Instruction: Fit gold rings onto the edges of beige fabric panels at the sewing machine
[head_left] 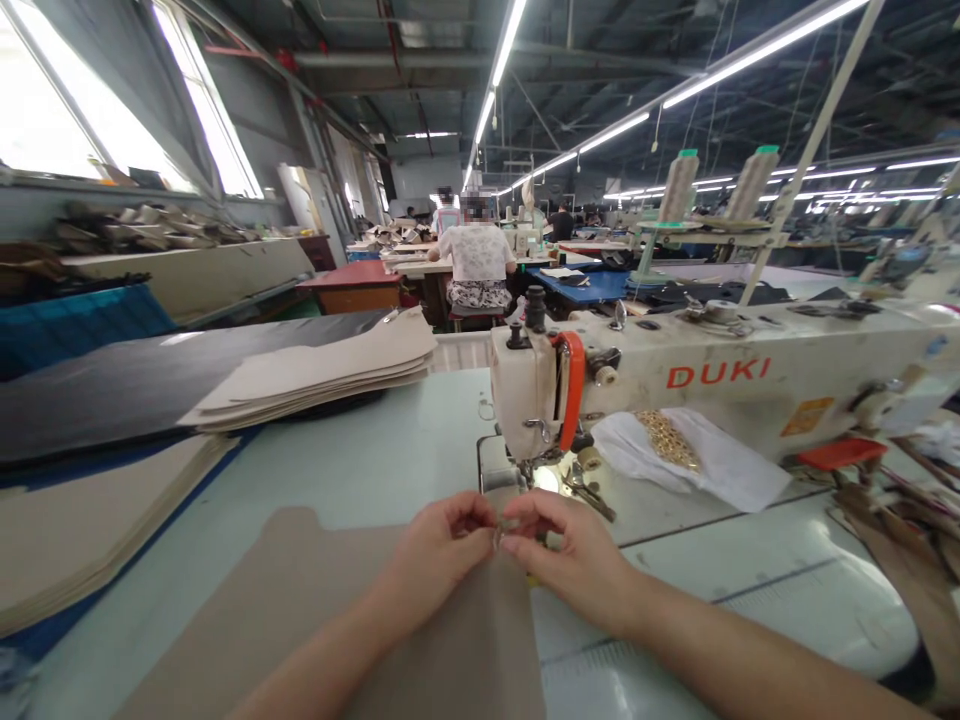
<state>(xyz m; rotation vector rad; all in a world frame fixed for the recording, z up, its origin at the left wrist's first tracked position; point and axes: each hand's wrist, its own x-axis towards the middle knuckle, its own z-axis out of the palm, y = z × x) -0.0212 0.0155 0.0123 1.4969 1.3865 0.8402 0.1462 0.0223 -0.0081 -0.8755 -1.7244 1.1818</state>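
Observation:
My left hand [448,535] and my right hand [568,548] meet in front of the needle area of a sewing machine [525,400]. Both are closed in a pinch, thumb against fingertips. A tiny pale thing sits between them, too small to name. Beneath my hands lies a flat taupe panel [330,610], cut with a rounded tab at its far left; its right edge runs below my fingers. The machine's lit lamp [547,481] glows just beyond my right fingers. Scissors or a similar metal tool [592,492] lie to the right of the needle area.
Stacked beige panels [322,370] and another pile [105,530] lie on the left. A white plastic bag [720,465] holding small gold pieces [667,440] rests under the machine arm. Thread cones [679,187] stand behind it. A seated person [476,255] works farther ahead.

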